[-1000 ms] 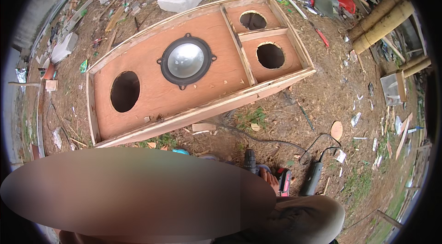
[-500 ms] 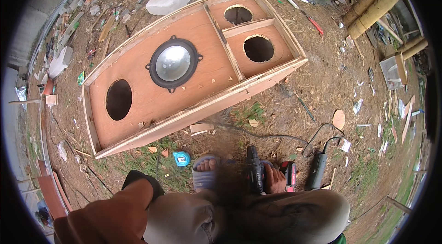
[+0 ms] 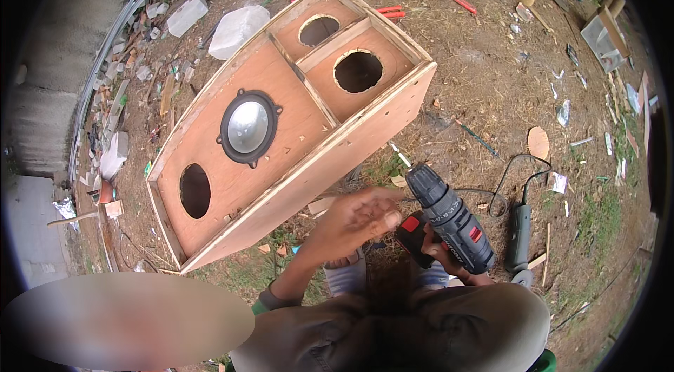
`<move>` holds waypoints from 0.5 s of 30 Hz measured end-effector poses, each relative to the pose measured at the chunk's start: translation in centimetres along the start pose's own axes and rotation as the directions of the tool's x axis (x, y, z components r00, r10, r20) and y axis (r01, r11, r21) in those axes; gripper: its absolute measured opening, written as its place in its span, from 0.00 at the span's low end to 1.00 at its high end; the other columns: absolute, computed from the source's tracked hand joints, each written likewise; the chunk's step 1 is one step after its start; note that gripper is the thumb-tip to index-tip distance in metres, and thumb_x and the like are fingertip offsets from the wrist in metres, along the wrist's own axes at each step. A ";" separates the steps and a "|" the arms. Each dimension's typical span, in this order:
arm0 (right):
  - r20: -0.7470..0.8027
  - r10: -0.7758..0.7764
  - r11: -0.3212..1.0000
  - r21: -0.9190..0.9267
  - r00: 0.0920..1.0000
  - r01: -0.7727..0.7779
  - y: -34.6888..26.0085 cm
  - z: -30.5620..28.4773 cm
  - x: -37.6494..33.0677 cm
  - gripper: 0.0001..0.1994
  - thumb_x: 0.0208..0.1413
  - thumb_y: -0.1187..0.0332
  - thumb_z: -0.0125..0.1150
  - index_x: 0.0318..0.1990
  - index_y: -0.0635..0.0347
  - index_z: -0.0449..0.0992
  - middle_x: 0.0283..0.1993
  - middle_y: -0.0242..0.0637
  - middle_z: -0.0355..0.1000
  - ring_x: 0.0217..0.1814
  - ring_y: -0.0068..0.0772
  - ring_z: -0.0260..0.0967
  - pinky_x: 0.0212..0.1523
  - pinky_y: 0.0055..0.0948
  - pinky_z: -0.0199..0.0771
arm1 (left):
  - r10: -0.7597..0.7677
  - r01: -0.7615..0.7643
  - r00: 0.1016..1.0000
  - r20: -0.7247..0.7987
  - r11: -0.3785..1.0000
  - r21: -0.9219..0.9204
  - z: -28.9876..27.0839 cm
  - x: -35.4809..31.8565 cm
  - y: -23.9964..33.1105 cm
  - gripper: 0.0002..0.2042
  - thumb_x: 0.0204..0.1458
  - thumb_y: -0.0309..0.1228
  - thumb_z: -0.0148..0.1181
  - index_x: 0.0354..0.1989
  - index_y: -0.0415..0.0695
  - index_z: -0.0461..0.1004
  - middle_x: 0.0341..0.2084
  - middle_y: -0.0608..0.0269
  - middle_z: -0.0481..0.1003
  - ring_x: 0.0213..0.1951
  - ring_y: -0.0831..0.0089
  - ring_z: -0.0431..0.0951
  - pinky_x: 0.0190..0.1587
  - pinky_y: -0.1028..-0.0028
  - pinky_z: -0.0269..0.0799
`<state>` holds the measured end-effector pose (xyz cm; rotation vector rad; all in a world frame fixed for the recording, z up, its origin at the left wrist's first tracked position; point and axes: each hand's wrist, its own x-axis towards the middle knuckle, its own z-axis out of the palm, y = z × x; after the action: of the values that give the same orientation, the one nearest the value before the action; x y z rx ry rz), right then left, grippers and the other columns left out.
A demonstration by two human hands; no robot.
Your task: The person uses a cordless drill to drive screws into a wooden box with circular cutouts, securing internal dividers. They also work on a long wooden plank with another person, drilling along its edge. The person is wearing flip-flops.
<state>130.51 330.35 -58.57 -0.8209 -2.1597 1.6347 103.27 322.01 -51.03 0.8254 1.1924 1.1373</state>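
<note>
My right hand (image 3: pixel 446 264) grips the handle of a black cordless drill (image 3: pixel 456 221), raised above my feet. A long bit (image 3: pixel 401 154) points from its chuck up and left, near the side of a wooden speaker box (image 3: pixel 295 175). My left hand (image 3: pixel 361 221) is beside the drill, fingers loosely stretched and thumb apart, holding nothing. The drill's battery (image 3: pixel 415 237) shows between the hands. In the box's front panel sits a round speaker (image 3: pixel 248 127) with a black rim and silver cone. Several round holes are cut around it.
A grey angle grinder (image 3: pixel 519 235) with a cord lies right of the drill, below a wooden disc (image 3: pixel 538 143). White blocks (image 3: pixel 239 30) lie beyond the box. Red-handled pliers (image 3: pixel 460 2) and scattered litter lie on the dirt. A blurred patch covers the lower left.
My right hand has lifted the drill from beside my feet, and its bit now shows. My left hand has come into view beside it. The view has shifted, and the blue tape measure no longer shows.
</note>
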 end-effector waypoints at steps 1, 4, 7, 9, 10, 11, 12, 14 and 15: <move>0.013 -0.009 0.999 -0.036 1.000 0.009 -0.4 -0.5 -0.1 0.18 0.58 0.57 0.75 0.54 0.50 0.83 0.38 0.33 0.82 0.40 0.41 0.81 0.43 0.41 0.81 | 0.066 -0.063 0.998 0.024 0.991 -0.120 1.1 0.7 -1.3 0.23 0.68 0.35 0.66 0.65 0.33 0.73 0.53 0.51 0.80 0.53 0.66 0.82 0.56 0.65 0.79; -0.053 -0.076 0.980 -0.190 0.996 0.064 -1.3 -0.7 0.0 0.22 0.57 0.54 0.74 0.57 0.48 0.84 0.51 0.40 0.82 0.49 0.52 0.81 0.47 0.47 0.81 | 0.150 -0.117 0.985 0.083 0.943 -0.310 2.5 1.3 -3.8 0.35 0.67 0.39 0.68 0.76 0.34 0.62 0.69 0.47 0.71 0.68 0.59 0.73 0.71 0.57 0.68; -0.081 0.180 0.975 -0.118 0.980 -0.188 -2.0 0.3 0.1 0.23 0.56 0.54 0.75 0.57 0.49 0.83 0.56 0.42 0.80 0.56 0.51 0.80 0.52 0.47 0.81 | 0.064 -0.026 0.992 0.112 0.951 -0.308 2.6 1.4 -5.1 0.40 0.66 0.43 0.69 0.79 0.34 0.60 0.73 0.48 0.67 0.73 0.59 0.68 0.76 0.55 0.60; -0.091 0.250 0.962 -0.090 0.964 -0.258 -1.9 0.8 0.3 0.23 0.55 0.55 0.77 0.57 0.49 0.82 0.57 0.41 0.80 0.60 0.50 0.79 0.55 0.47 0.80 | 0.086 -0.050 0.991 0.099 0.945 -0.323 2.6 1.5 -5.6 0.35 0.66 0.39 0.69 0.77 0.35 0.63 0.71 0.51 0.70 0.71 0.61 0.70 0.75 0.57 0.62; -0.094 0.278 0.952 -0.108 0.956 -0.288 -1.7 0.7 0.3 0.23 0.55 0.56 0.78 0.56 0.50 0.82 0.56 0.41 0.81 0.58 0.49 0.80 0.55 0.46 0.81 | 0.155 -0.118 0.985 0.079 0.929 -0.352 2.6 1.5 -5.8 0.31 0.68 0.35 0.67 0.75 0.37 0.66 0.69 0.54 0.72 0.69 0.64 0.72 0.72 0.59 0.66; -0.115 0.138 0.981 -0.122 0.984 -0.152 -1.4 0.8 0.4 0.22 0.54 0.56 0.78 0.56 0.50 0.83 0.55 0.41 0.81 0.57 0.47 0.80 0.55 0.46 0.81 | 0.213 -0.171 0.974 0.075 0.914 -0.367 2.6 1.6 -6.1 0.27 0.69 0.30 0.66 0.74 0.38 0.68 0.66 0.57 0.75 0.66 0.66 0.75 0.70 0.61 0.69; -0.110 0.027 0.984 -0.172 0.994 -0.046 -1.1 0.7 0.5 0.22 0.54 0.58 0.79 0.55 0.51 0.83 0.53 0.40 0.82 0.55 0.46 0.82 0.53 0.44 0.82 | 0.186 -0.155 0.981 0.054 0.921 -0.357 2.5 1.7 -6.3 0.30 0.66 0.33 0.69 0.74 0.36 0.68 0.67 0.55 0.75 0.67 0.65 0.74 0.71 0.60 0.68; -0.088 -0.149 0.957 -0.265 0.985 0.121 -0.3 0.9 0.6 0.22 0.53 0.60 0.80 0.54 0.54 0.83 0.48 0.39 0.83 0.48 0.44 0.83 0.49 0.41 0.84 | 0.114 -0.093 0.992 0.049 0.946 -0.310 2.1 1.5 -6.6 0.36 0.60 0.39 0.76 0.73 0.32 0.69 0.68 0.51 0.74 0.69 0.62 0.74 0.73 0.57 0.66; -0.073 -0.214 0.933 -0.310 0.974 0.182 0.1 1.3 1.0 0.22 0.53 0.61 0.81 0.54 0.56 0.83 0.45 0.39 0.83 0.44 0.43 0.84 0.46 0.39 0.85 | 0.112 -0.092 0.993 0.040 0.935 -0.343 1.9 1.3 -6.7 0.36 0.60 0.38 0.76 0.72 0.33 0.70 0.67 0.51 0.75 0.68 0.62 0.75 0.73 0.57 0.68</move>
<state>129.03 329.94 -59.20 -0.7219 -2.3623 1.1557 106.66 321.68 -57.24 0.6537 0.8765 1.3503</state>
